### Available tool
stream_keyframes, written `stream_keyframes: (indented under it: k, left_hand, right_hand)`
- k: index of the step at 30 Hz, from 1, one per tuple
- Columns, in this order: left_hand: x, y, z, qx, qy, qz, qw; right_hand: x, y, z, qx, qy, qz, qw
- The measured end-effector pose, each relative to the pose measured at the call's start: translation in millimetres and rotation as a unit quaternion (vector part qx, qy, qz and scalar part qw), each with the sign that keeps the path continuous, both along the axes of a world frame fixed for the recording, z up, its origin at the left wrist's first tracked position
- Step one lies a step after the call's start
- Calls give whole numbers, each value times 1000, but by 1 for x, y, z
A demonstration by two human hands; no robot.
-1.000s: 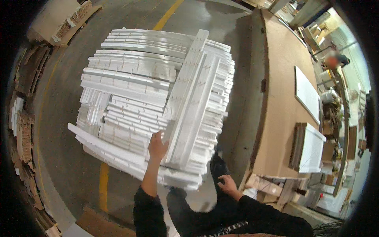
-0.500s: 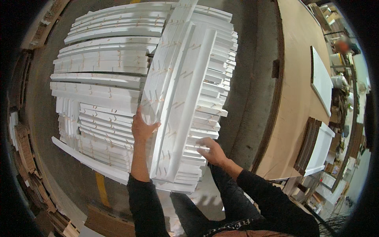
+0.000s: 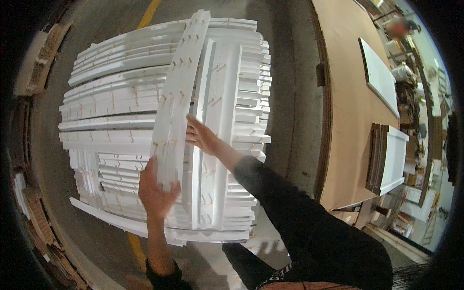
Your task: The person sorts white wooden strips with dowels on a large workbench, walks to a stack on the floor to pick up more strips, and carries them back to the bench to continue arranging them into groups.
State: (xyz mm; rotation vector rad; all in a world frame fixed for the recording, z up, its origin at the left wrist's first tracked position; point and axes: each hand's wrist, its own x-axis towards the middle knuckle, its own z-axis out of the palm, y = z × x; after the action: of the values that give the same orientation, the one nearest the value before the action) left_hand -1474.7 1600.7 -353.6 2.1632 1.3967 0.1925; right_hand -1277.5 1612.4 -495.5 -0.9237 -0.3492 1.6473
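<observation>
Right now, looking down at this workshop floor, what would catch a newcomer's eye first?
A big stack of white moulded strips fills the middle and left, piled crosswise on the grey floor. Both hands are on one long white strip lying on top: the left hand grips its near end, the right hand presses its side farther up. To the right runs a long brown worktable with white panels on it.

The person is wearing a black long-sleeved top, its sleeves pushed back from both wrists, leaving the left hand (image 3: 157,191) and right hand (image 3: 202,137) bare, and dark trousers
</observation>
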Motion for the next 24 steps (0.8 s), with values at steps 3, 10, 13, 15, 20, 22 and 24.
stream_keyframes:
  k: [3, 10, 13, 15, 20, 22, 24]
  left_hand:
    - [0, -46, 69, -128, -52, 79, 987]
    - [-95, -212, -25, -195, -79, 44, 977]
    - [-98, -236, -55, -204, -75, 67, 974]
    - [-104, -238, -70, -170, -91, 20, 981]
    - [-96, -237, -69, -357, -189, 172, 899]
    - [-97, -234, -79, -314, -127, 131, 932]
    - [-96, -235, -80, -262, -81, 117, 955]
  right_hand:
    - [4, 44, 14, 66, 293, -91, 949]
    - [-6, -72, 40, -15, 45, -147, 988]
    - [9, -93, 37, -83, 92, -131, 984]
    - [13, -95, 30, -93, 151, -168, 970]
    - [13, -98, 6, -103, 14, -142, 984]
    - [18, -101, 5, -131, -58, -84, 986]
    - [8, -102, -34, -189, -253, -153, 936]
